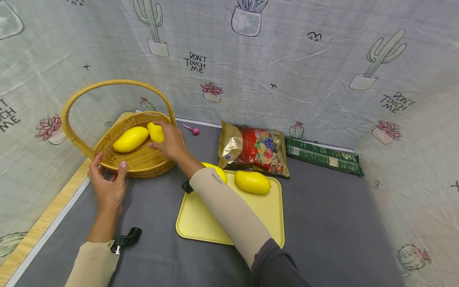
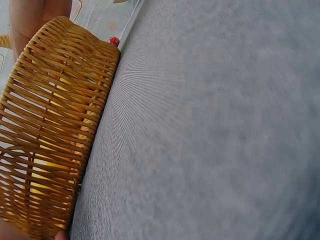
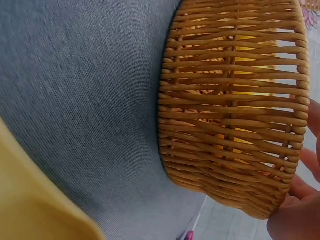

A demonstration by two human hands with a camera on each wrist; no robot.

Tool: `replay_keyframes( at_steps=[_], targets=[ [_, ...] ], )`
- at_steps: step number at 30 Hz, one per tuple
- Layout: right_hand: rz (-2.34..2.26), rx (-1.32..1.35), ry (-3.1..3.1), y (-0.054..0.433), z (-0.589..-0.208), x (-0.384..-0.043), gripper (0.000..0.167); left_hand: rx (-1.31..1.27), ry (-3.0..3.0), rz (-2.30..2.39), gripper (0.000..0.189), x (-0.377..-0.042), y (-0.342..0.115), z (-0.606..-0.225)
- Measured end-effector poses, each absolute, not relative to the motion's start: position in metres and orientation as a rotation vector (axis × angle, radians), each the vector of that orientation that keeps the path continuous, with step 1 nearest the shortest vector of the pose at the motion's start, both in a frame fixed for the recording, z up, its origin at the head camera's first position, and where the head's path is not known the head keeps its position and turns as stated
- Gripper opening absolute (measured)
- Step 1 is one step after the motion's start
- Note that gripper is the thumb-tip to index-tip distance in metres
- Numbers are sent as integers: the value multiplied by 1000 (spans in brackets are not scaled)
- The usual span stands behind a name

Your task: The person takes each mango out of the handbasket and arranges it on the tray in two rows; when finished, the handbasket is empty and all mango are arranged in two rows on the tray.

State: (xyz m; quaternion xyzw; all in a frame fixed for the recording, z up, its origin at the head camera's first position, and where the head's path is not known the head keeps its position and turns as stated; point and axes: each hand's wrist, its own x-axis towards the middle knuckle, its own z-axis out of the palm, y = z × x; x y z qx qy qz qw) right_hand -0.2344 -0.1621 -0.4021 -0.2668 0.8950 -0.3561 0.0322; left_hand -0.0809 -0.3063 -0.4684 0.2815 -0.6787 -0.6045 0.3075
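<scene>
In the head view, a wicker basket (image 1: 150, 169) with a tall arched handle stands at the left, and one yellow mango (image 1: 130, 139) lies inside it. My right hand (image 1: 171, 141) reaches over its right side and holds a second mango (image 1: 155, 132) between thumb and fingers, inside the rim. At the near left side, my left hand (image 1: 107, 185) grips the basket's edge. The left wrist view shows the woven wall (image 2: 60, 100) close up, with yellow showing through the gaps. Fingers of the right hand (image 3: 297, 210) appear beyond the rim in the right wrist view.
A yellow tray (image 1: 201, 223) bears a mango (image 1: 252, 182) and another (image 1: 216, 172) partly hidden by my right forearm. Behind it lie a red and gold snack bag (image 1: 254, 149) and a green packet (image 1: 324, 156). A pink lollipop (image 1: 195, 130) lies near the basket.
</scene>
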Motion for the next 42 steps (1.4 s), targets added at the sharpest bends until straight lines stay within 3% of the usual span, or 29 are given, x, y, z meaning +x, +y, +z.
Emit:
replay_keyframes(
  at_steps=[19, 42],
  targets=[
    [-832, -910, 2730, -176, -396, -255, 77, 786, -1791, -1610, 72, -85, -304, -467],
    [-562, -1022, 2816, -181, -403, -244, 74, 754, -1804, -1627, 73, -81, -304, -466]
  ],
)
